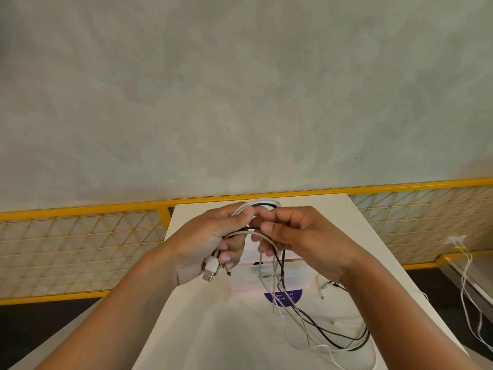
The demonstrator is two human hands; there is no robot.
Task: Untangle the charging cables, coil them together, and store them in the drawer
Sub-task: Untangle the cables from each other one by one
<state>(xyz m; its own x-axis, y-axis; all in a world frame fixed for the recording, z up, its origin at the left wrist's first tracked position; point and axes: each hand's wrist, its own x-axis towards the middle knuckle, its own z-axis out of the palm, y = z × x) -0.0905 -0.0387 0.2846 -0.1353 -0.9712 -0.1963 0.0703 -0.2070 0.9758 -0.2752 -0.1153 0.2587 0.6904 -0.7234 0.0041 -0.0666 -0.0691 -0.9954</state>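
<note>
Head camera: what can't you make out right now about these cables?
- Head view: how many loops the left hand holds; its fingers and the right hand cover them.
- Head view: how many cables there are; strands overlap on the table and run off the bottom edge.
- Head view: purple label text; blurred, crossed by cables.
- Drawer: none in view.

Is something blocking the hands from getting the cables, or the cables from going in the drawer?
Nothing blocks the hands: the left hand and right hand both already grip the cables, whose loose ends trail on the white table. No drawer shows in the view, so the way to it cannot be judged.
</note>
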